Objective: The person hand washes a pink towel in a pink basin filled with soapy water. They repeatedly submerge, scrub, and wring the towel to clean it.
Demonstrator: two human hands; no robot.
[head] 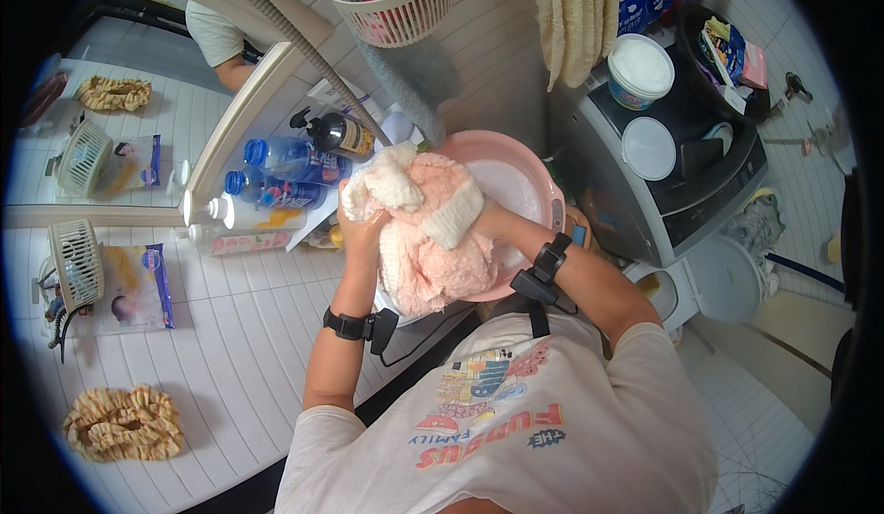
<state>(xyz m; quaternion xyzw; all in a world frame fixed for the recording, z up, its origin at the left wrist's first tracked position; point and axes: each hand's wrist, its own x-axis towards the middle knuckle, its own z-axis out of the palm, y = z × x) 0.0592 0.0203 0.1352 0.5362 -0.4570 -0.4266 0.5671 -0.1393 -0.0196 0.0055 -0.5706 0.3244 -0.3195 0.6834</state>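
A fluffy pink and white garment (442,265) is bunched up between my hands, partly over a round pink plastic basin (545,158). Whitish, foamy water (507,186) shows inside the basin. My left hand (364,227) grips the cloth at its left side, beside a white fold. At the right side, my right hand (492,218) holds the garment near a white band; its fingers are hidden behind the cloth. Each wrist wears a black strap with a small device.
Left of the basin are a dark pump bottle (338,134), blue-capped plastic bottles (297,158) and white pump bottles (259,211). A grey hose (297,37) hangs down to the cloth. On the right, a washing machine (608,189) carries a tub of white powder (641,72). A laundry basket (397,20) hangs above.
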